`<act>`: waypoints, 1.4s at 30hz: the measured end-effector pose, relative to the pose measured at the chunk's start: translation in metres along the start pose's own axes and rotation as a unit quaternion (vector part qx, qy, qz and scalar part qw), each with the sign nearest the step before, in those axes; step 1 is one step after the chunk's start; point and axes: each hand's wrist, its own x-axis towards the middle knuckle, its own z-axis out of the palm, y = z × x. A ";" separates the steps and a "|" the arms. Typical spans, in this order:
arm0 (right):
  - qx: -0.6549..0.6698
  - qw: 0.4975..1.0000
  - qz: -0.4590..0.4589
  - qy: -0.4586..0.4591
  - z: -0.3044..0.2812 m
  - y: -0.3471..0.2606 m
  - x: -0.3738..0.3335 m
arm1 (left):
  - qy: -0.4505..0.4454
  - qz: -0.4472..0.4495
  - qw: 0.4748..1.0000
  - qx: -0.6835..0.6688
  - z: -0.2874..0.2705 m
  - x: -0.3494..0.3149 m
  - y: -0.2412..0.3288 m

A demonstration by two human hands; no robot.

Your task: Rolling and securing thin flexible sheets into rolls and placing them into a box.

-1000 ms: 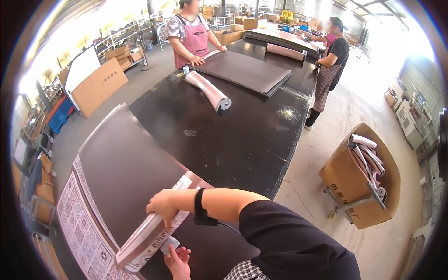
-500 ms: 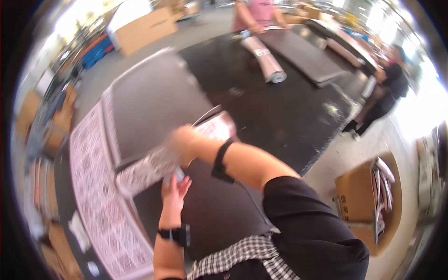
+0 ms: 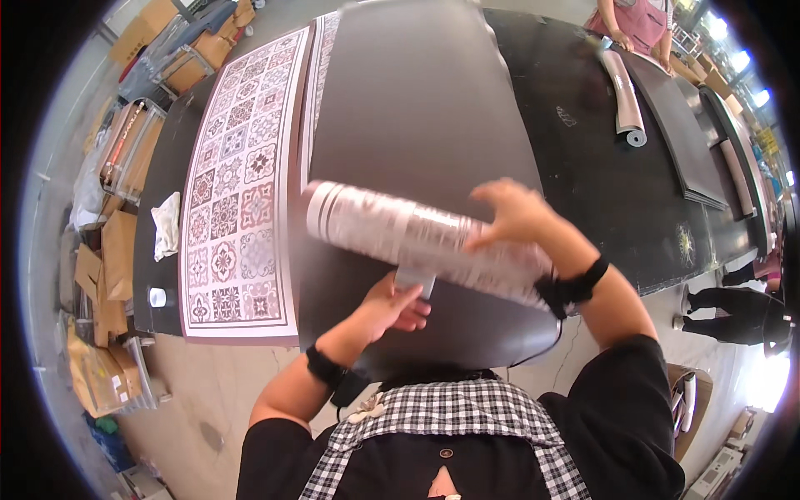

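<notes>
A rolled patterned mat (image 3: 417,221), pale pink with tile motifs, lies slantwise in front of me over a large dark brown sheet (image 3: 417,100). My left hand (image 3: 392,308) is under the roll's near side, its thumb and fingers closed round a small pale grey piece (image 3: 416,280) that touches the roll; its kind is unclear. My right hand (image 3: 525,218) is over the right part of the roll, slightly blurred. Its fingers are spread, and the thumb is at the roll's surface. A flat tile-patterned mat (image 3: 237,192) lies to the left.
A white cloth (image 3: 167,225) and a small white round item (image 3: 157,297) lie on the black table's (image 3: 575,167) left end. Across it, a person (image 3: 637,33) stands by another rolled mat (image 3: 625,100) and stacked dark sheets (image 3: 679,133). Cardboard boxes (image 3: 117,250) stand left.
The view has turned, so the roll now lies more centrally. My right hand, earlier blurred at the roll's middle, is now spread over its right part. My left hand stays beneath the roll.
</notes>
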 end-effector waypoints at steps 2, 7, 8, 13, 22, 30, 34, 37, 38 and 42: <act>-0.123 0.979 0.041 0.158 -0.028 0.016 0.011 | 0.016 0.001 1.000 -0.019 0.004 0.033 0.026; -0.107 0.979 -0.043 0.167 0.003 -0.003 0.022 | 0.025 0.039 0.996 -0.077 0.009 0.086 0.071; -0.085 0.986 -0.025 0.144 -0.005 0.000 0.025 | 0.030 0.035 0.995 -0.093 0.012 0.090 0.081; -0.042 0.991 -0.035 0.122 -0.005 -0.014 -0.002 | -0.028 0.025 0.989 -0.146 0.005 0.073 0.048; 0.004 0.996 -0.006 0.087 -0.004 0.035 -0.031 | -0.115 -0.050 0.992 -0.013 0.020 0.009 0.004; -0.085 0.989 0.027 0.119 -0.011 0.013 0.016 | -0.046 0.051 0.997 -0.039 0.039 0.099 0.079; -0.047 0.995 0.018 0.089 -0.002 -0.003 -0.028 | -0.091 0.075 0.993 -0.020 0.030 0.058 0.049; 0.032 0.997 0.030 -0.065 0.032 -0.047 -0.078 | -0.094 -0.014 0.994 0.048 0.010 -0.008 -0.017; 0.075 0.993 0.016 -0.094 0.048 -0.044 -0.086 | -0.083 -0.030 0.995 0.050 0.013 -0.019 -0.028; 0.011 0.999 0.051 -0.010 -0.005 0.007 -0.055 | -0.092 -0.023 0.993 0.067 0.028 0.013 -0.006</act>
